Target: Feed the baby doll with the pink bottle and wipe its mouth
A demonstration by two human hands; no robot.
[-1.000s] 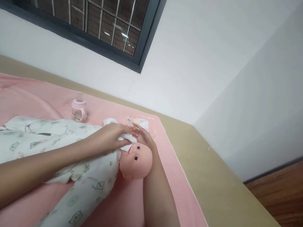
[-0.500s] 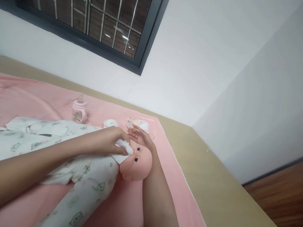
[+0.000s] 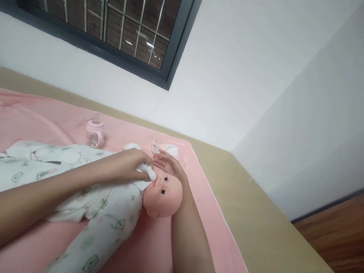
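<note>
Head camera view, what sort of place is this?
Perhaps an indoor baby-care practice area, judging by the dressed baby doll, the feeding bottle and the pink blanket spread out.

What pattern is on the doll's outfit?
The outfit is white with green animal-like prints and touches of pink, best seen in the head view.

Soft, even light; small bright reflections on window (image 3: 113, 28); right wall (image 3: 321, 125) greyer; fine detail smeared.

Left forearm (image 3: 65, 189) slants toward right hand (image 3: 171, 165); left hand (image 3: 133, 164) back-up, thumb (image 3: 143, 176) and fingers (image 3: 148, 159) pinched together. Right forearm (image 3: 189, 227) extends from nearer side; right hand just beside left fingers, palm turned toward left hand, fingers loosely curled.
</note>
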